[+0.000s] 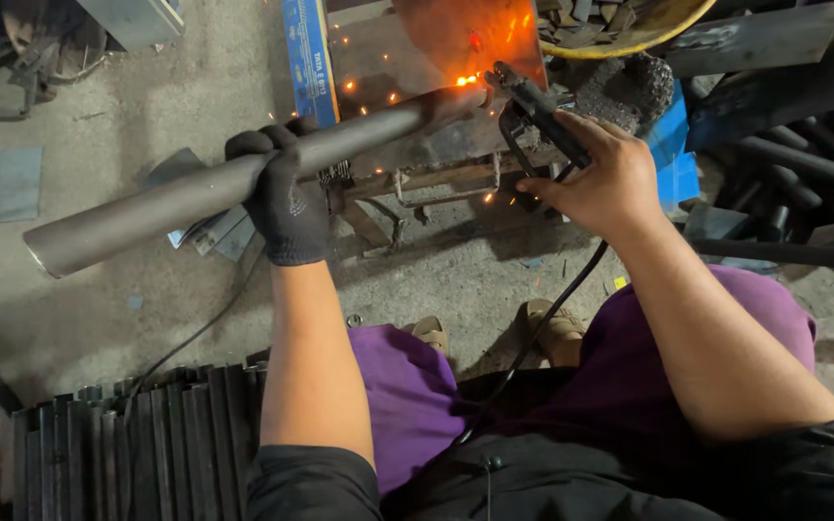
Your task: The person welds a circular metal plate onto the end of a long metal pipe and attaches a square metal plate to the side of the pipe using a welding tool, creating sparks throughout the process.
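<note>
My left hand [284,196], in a black glove, grips a long grey metal pipe [147,207] near its middle and holds it slanting up to the right. My bare right hand [602,178] is closed around a black welding electrode holder [538,106], whose tip meets the pipe's far end [456,96]. Bright orange sparks [465,79] fly there, against a metal plate lit orange. A black cable [562,294] runs from the holder down between my knees.
A stack of dark metal tubes [137,434] lies at the lower left. More dark pipes and bars [793,174] are piled at the right. A blue board [309,58] stands behind the pipe. Scrap pieces lie on the concrete floor [98,106].
</note>
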